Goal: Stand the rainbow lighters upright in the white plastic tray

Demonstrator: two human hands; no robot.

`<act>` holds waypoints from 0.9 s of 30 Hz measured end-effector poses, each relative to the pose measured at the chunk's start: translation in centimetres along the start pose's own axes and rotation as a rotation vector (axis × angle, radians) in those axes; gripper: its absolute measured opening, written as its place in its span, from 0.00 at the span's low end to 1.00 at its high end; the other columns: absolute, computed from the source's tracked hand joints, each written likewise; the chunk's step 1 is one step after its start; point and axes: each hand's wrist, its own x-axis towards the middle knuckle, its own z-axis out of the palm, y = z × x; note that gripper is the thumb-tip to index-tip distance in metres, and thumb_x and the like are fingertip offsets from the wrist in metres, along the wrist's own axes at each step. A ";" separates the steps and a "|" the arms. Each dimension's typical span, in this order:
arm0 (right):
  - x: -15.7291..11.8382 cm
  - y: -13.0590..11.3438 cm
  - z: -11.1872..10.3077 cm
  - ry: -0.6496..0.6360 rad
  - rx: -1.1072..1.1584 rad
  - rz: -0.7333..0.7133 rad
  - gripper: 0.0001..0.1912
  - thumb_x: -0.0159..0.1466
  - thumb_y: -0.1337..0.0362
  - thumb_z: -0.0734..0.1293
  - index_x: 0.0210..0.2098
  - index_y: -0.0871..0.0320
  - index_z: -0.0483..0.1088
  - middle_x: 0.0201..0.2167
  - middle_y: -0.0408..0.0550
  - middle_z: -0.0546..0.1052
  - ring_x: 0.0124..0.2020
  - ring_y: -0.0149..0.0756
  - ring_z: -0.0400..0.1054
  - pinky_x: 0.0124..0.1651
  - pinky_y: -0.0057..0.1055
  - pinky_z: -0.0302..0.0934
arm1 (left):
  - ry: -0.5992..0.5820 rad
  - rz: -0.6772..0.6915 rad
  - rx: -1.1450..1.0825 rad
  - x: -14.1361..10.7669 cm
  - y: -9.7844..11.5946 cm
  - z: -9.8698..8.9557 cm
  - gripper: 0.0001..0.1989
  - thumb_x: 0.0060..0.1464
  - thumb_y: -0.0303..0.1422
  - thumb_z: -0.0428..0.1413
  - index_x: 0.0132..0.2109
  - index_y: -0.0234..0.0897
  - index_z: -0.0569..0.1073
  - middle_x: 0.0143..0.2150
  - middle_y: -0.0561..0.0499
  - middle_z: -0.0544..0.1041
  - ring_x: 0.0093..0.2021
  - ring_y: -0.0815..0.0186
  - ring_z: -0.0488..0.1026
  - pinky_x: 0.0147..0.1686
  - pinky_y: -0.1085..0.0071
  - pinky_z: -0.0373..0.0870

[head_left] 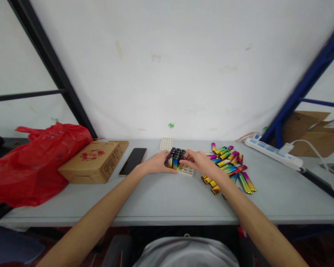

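A block of shiny, rainbow-coloured lighters (175, 163) with black tops stands upright in a white tray with holes (188, 171). My left hand (157, 163) curves round the block's left side, thumb along the front and fingers at the back, steadying it. From the right, my right hand (194, 161) reaches over the tray, its thumb and forefinger pinched on a lighter (180, 165) at the block's right edge. Bare holes show at the tray's front right. A loose pile of lighters (225, 162) lies right of my right hand, partly hidden by the forearm.
Behind the block lies a second white holed tray (166, 144). To the left are a dark phone (133, 161), a cardboard box (90, 163) and a red plastic bag (41, 163). A white power strip (274, 152) with a plugged-in cable runs along the right. A wall closes off the back.
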 end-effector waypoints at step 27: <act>-1.5 10.0 -4.5 -0.055 -0.615 0.250 0.16 0.70 0.69 0.65 0.55 0.62 0.78 0.55 0.63 0.81 0.55 0.51 0.76 0.60 0.40 0.64 | 0.023 0.037 -0.017 0.2 -0.4 0.2 0.34 0.44 0.56 0.70 0.52 0.38 0.78 0.52 0.42 0.79 0.51 0.49 0.76 0.56 0.56 0.72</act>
